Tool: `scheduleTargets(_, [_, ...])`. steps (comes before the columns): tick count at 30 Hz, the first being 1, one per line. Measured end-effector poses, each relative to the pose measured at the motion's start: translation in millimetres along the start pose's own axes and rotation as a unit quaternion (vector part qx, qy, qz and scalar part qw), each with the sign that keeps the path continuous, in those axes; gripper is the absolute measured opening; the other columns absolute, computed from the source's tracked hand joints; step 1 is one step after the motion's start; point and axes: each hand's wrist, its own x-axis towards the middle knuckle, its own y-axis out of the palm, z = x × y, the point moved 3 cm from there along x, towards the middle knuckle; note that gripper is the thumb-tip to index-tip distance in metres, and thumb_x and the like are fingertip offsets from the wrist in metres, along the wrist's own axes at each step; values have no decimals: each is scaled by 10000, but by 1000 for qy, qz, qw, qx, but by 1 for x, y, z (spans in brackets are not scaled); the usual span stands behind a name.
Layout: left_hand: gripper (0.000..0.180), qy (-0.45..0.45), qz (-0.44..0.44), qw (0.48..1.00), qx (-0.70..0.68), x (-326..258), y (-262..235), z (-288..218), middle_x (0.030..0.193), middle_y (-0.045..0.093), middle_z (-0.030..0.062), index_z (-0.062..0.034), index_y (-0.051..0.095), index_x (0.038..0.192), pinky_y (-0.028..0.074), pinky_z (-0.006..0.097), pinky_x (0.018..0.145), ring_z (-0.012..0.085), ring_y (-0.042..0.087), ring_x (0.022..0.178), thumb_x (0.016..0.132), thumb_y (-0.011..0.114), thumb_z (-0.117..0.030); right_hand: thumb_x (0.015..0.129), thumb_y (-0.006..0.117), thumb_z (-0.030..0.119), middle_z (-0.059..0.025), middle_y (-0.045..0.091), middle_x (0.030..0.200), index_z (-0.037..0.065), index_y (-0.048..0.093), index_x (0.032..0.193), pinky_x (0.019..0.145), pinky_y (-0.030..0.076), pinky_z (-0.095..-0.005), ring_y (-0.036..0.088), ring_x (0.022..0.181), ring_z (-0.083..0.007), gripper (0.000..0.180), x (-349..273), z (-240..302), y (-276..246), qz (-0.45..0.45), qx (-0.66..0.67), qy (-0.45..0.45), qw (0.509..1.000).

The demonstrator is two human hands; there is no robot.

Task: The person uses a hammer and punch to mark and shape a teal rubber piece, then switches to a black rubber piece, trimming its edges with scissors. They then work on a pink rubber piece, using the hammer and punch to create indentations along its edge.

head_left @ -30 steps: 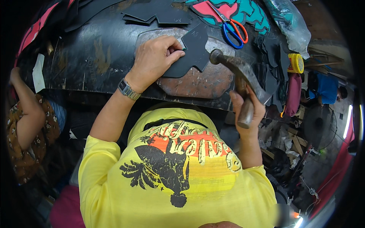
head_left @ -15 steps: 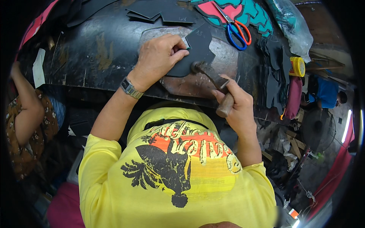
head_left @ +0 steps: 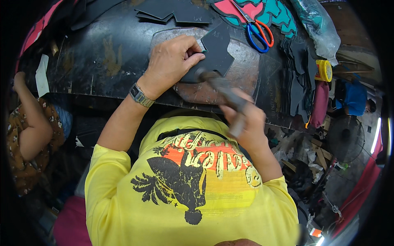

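My left hand [head_left: 172,57], with a watch on its wrist, pinches the folded edge of a dark, angular flat piece [head_left: 221,51]. A narrow strip of green shows by the fingertips. The piece lies on a worn brownish slab [head_left: 245,65] on the table. My right hand [head_left: 250,121], smeared by motion, is closed round the handle of a hammer [head_left: 223,87]. The hammer's round end is over the near edge of the dark piece; whether it touches cannot be told.
Scissors [head_left: 257,37] with blue and red handles lie at the back beside green and pink cut pieces [head_left: 273,18]. More dark pieces [head_left: 176,14] lie behind my hands, and stacks [head_left: 293,78] stand right. A yellow tub [head_left: 324,70] is beyond. Another person's arm [head_left: 35,119] is left.
My right hand and the hammer have shifted slightly left and are now blurred. The hammer's end has moved left over the dark piece. My left hand keeps its pinch in place.
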Motion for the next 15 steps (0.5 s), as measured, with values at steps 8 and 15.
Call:
scheduleTargets(8, [184,-5,14,1000,-8,4,-2,3,789,686,48,-33,722,913,494,275,596,136,595,607,843,820,-173,867,800,43,-181,730,942,0,654,1210,725,558,-305,763,838,-248,376,12,21,-8,-5,31,11,999])
scheduleTargets(15, [181,-30,42,998,-22,6,-3,5,738,686,54,-22,732,875,489,270,591,120,573,603,823,838,-161,881,780,87,-214,691,885,27,613,1199,671,543,-379,717,790,-392,365,10,-3,23,95,-22,66,993])
